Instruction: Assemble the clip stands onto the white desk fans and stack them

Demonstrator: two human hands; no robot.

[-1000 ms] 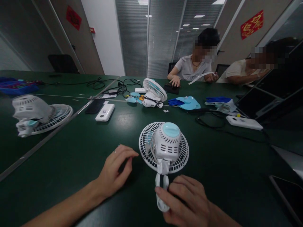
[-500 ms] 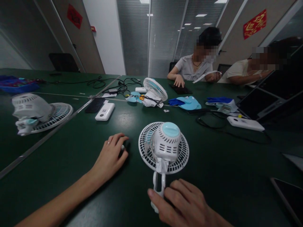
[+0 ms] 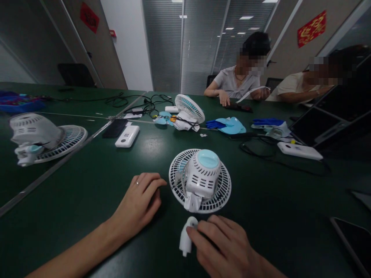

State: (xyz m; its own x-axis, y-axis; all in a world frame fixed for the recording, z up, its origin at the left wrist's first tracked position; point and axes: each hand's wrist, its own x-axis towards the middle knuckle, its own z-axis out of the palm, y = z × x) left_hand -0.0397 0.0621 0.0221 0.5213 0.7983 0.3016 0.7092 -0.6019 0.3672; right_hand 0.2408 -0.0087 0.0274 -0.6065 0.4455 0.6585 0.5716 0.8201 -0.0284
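At five o'clock from the face-down fan (image 3: 203, 178), the right hand (image 3: 223, 243) pinches a white piece (image 3: 185, 240); at nine, the left hand (image 3: 141, 197) curls loosely, contents hidden. That piece looks already off the bracket (image 3: 192, 202); motor housing (image 3: 202, 183) and grille (image 3: 224, 190) are still joined.

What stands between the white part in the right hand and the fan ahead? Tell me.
Nothing visible: only a narrow gap of green table shows between the fan and the white part in the right hand. The left hand is off to the left.
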